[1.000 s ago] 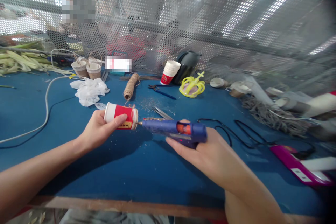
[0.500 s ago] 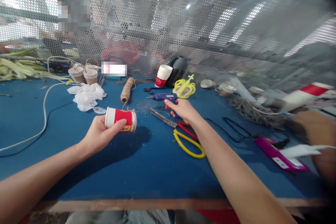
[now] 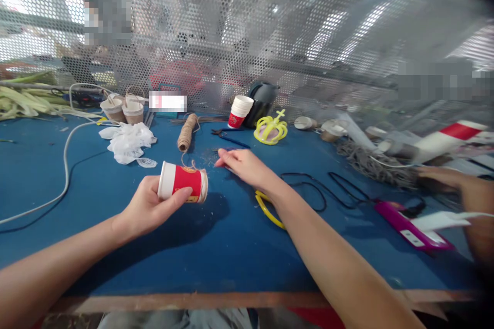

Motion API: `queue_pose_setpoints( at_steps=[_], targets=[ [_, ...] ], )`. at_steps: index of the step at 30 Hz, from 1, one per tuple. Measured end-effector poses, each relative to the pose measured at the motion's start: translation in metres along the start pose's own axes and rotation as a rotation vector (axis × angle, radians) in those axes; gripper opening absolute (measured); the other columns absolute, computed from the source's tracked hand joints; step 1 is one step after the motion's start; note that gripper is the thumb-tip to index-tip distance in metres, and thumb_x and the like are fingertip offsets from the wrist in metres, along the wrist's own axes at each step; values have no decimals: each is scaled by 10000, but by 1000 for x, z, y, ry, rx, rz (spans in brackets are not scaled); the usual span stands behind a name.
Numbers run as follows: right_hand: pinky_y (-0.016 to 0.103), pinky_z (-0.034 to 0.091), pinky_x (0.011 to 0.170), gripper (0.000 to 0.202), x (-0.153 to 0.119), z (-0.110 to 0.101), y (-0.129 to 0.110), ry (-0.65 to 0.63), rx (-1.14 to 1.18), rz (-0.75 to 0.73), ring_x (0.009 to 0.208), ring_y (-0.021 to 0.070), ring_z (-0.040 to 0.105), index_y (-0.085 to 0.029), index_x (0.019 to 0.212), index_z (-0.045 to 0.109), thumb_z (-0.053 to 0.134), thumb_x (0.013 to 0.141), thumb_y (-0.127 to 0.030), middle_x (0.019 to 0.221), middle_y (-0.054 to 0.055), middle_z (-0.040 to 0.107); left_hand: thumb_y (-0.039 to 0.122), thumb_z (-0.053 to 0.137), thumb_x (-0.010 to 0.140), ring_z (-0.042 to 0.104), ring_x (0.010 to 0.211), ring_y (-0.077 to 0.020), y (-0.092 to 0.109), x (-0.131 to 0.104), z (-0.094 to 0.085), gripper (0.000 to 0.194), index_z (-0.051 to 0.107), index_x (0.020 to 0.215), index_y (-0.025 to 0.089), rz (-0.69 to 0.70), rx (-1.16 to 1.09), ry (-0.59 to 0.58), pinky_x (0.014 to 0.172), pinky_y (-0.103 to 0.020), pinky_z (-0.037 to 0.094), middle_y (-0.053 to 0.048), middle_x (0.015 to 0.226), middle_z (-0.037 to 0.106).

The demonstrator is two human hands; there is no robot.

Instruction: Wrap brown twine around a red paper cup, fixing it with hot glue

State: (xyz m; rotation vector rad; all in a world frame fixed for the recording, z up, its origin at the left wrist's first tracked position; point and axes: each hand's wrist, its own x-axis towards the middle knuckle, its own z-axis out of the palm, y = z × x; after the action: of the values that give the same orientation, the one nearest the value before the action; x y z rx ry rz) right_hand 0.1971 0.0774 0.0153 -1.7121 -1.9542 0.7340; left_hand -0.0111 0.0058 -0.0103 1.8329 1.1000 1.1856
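We see the paper cup [image 3: 185, 183] lying sideways in the left hand [image 3: 144, 208], which grasps it above the table [image 3: 162, 262]. String [image 3: 204, 185] is wound around its right end and leads toward the string roll [image 3: 187, 132]. Near this end is the right hand [image 3: 247, 167]; we cannot tell if it grips something. Its forearm partly covers a yellow handle [image 3: 265, 209]. Farther back stand stacked cups [image 3: 241, 108].

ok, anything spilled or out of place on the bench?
Yes, minor: pale specks are scattered on the blue tabletop right of the twine roll, like unswept debris. White lacy material lies in a crumpled heap. The held paper cup shows no obvious dent.
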Motion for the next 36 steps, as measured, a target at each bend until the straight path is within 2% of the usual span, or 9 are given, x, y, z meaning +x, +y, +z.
queue_pose_setpoints(
  at_steps=[1,3,4,6,11,14,21,27,36],
  targets=[
    [279,451,675,491,-8,5,-8,-211,200,-55,769,160,593,-178,754,673,346,834,-536,814,61,669,258,554,745,497,455,-95,0,-2,0,195,673,705,109,40,28,-26,419,-182,398,-27,581,638],
    [289,455,748,577,-20,15,-20,-473,517,-82,834,156,597,-173,793,675,280,827,-593,853,62,674,241,543,756,475,445,-88,1,-5,1,185,681,712,125,128,77,-89,418,-182,382,-21,573,624],
    [297,448,786,590,-24,18,-23,-563,660,-80,860,156,597,-167,814,672,279,818,-607,871,67,673,234,538,760,459,439,-84,1,-7,1,180,682,719,133,161,95,-124,419,-183,376,-18,563,612],
    [300,431,835,520,-29,21,-27,-610,868,-66,879,150,596,-162,830,666,373,796,-589,894,66,669,230,533,763,420,426,-78,2,-9,1,176,673,709,138,191,104,-176,418,-185,367,-7,526,578],
    [291,399,891,137,-37,13,-29,-480,1111,-107,908,128,579,-175,675,644,673,670,-309,914,19,651,285,532,757,312,390,-53,4,-10,3,270,579,540,131,27,-28,-181,362,-171,305,33,434,445],
    [314,387,902,110,-41,10,-29,-396,1169,-119,905,136,585,-185,636,624,705,622,-259,822,-5,652,309,561,732,304,386,-47,5,-8,5,267,575,537,127,-140,-166,-171,355,-166,298,43,431,444],
    [292,415,807,105,-39,10,-22,-254,1136,-117,786,112,584,-189,654,615,695,638,-256,747,-24,634,336,634,683,492,495,-87,3,-5,8,223,646,646,117,-385,-405,-155,501,-195,421,-21,586,626],
    [280,403,774,90,-38,10,-19,-194,1049,-157,737,103,559,-171,655,609,668,672,-237,685,-25,608,336,637,689,511,525,-92,-1,-6,7,221,658,665,117,-419,-430,-178,529,-193,425,-21,605,636],
    [287,389,747,112,-33,17,-15,-172,992,-95,698,101,536,-163,663,605,677,653,-249,676,-17,596,257,609,705,345,422,-47,7,-7,7,169,640,607,123,-299,-331,-181,406,-151,326,37,468,516]
  ],
)
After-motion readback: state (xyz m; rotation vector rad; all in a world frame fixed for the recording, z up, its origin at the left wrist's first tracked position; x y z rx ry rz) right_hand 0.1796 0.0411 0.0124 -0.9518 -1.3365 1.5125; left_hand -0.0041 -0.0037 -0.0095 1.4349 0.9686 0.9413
